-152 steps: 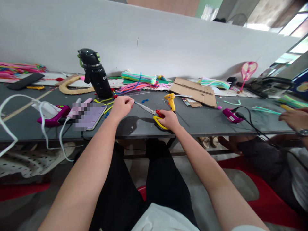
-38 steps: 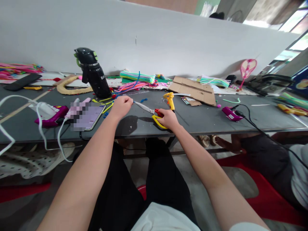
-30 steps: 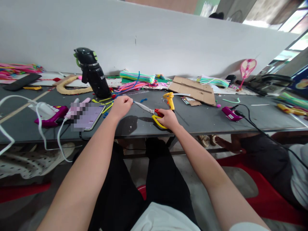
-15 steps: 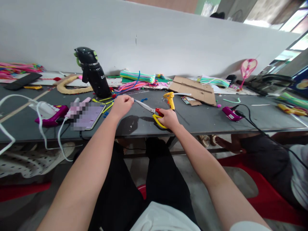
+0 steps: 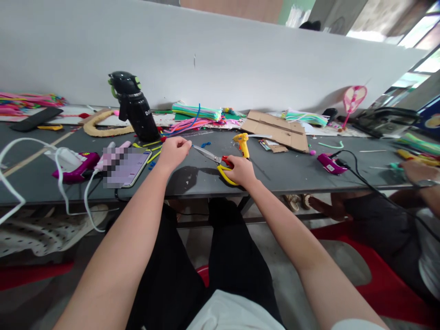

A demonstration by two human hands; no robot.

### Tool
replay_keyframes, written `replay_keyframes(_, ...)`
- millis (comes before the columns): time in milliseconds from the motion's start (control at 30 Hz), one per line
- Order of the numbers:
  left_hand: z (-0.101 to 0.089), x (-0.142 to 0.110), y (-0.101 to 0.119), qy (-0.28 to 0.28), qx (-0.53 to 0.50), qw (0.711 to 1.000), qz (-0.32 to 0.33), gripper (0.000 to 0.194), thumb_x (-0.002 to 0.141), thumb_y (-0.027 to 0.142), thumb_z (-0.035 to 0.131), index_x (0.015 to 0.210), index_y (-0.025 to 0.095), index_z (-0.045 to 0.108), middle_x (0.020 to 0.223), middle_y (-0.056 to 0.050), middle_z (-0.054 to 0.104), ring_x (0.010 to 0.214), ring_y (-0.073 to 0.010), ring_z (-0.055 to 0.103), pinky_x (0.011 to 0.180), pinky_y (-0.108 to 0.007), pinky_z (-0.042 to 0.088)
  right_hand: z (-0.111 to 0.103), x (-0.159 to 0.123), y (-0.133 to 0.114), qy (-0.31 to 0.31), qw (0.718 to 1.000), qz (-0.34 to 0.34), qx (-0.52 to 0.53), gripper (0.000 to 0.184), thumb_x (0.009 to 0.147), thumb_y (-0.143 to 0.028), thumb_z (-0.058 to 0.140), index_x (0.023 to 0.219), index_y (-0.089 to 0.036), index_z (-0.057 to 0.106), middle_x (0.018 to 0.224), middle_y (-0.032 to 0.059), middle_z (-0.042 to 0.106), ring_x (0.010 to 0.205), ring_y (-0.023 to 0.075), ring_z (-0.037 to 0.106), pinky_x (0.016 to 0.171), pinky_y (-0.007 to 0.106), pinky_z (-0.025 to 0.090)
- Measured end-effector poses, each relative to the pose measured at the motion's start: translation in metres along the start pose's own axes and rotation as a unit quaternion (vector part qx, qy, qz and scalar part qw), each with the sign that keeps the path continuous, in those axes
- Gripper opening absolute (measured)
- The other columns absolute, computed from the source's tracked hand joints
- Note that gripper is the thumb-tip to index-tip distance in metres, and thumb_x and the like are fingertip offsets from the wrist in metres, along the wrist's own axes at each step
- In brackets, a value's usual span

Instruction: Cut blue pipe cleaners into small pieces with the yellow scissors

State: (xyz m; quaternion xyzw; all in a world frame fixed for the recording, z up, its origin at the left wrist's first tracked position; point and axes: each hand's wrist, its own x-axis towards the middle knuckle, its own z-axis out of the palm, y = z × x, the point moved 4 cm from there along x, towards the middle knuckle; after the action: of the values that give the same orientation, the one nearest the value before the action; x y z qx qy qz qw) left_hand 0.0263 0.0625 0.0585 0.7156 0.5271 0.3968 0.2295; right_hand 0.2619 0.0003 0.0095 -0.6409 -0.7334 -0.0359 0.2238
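My right hand (image 5: 240,171) grips the yellow-and-red handles of a pair of scissors (image 5: 209,156), just above the table's front edge. The scissors' blades point left, slightly parted, and their tips reach the fingers of my left hand (image 5: 176,150). Those fingers are pinched together around a tiny blue piece, which looks like pipe cleaner; most of it is hidden by the fingers. Short blue snippets (image 5: 205,144) lie on the table behind the blades. Yellow pipe cleaner pieces (image 5: 154,155) are beside my left hand.
A yellow glue gun (image 5: 242,143) stands beyond my right hand, near flat cardboard (image 5: 275,130). A black bottle (image 5: 139,112) and a phone (image 5: 132,167) are at left. Pipe cleaner bundles (image 5: 195,111) lie along the back. A co-worker's hand (image 5: 417,172) is at far right.
The scissors' blades have parted a little at my left fingertips. Both my hands stay nearly in place. A co-worker's hand has come into view at the far right.
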Motion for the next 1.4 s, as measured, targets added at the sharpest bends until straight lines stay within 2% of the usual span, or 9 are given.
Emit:
replay_keyframes(133,0.000,0.001,-0.004,0.012,-0.021,1.000,-0.011,0.030,0.078,0.040,0.059,0.061,0.016,0.061,0.056,-0.002,0.059,0.055,-0.0133,0.051,0.059,-0.027,0.038,-0.001,-0.001,0.001,0.011,1.000,0.003,0.005,0.036,0.077,-0.057,0.061,0.083,-0.021,0.063,0.078,0.0048,0.070,0.072,0.0186,0.060,0.059,0.027,0.028)
replay_keyframes(600,0.001,0.009,-0.020,0.033,-0.042,0.998,-0.033,0.028,0.075,0.038,0.059,0.057,0.016,0.061,0.053,-0.001,0.057,0.054,-0.0131,0.050,0.058,-0.027,0.037,-0.003,-0.001,-0.001,0.014,0.999,0.012,0.027,0.037,0.076,-0.057,0.064,0.079,-0.020,0.061,0.072,0.0038,0.066,0.067,0.0176,0.057,0.060,0.027,0.029)
replay_keyframes(1400,0.005,0.007,-0.021,-0.014,-0.045,0.998,-0.040,0.030,0.077,0.040,0.058,0.057,0.018,0.058,0.053,0.000,0.056,0.051,-0.0124,0.048,0.055,-0.028,0.036,0.003,0.000,0.004,0.006,0.999,0.003,0.052,0.032,0.075,-0.052,0.066,0.081,-0.020,0.064,0.074,0.0036,0.066,0.069,0.0174,0.056,0.060,0.026,0.029)
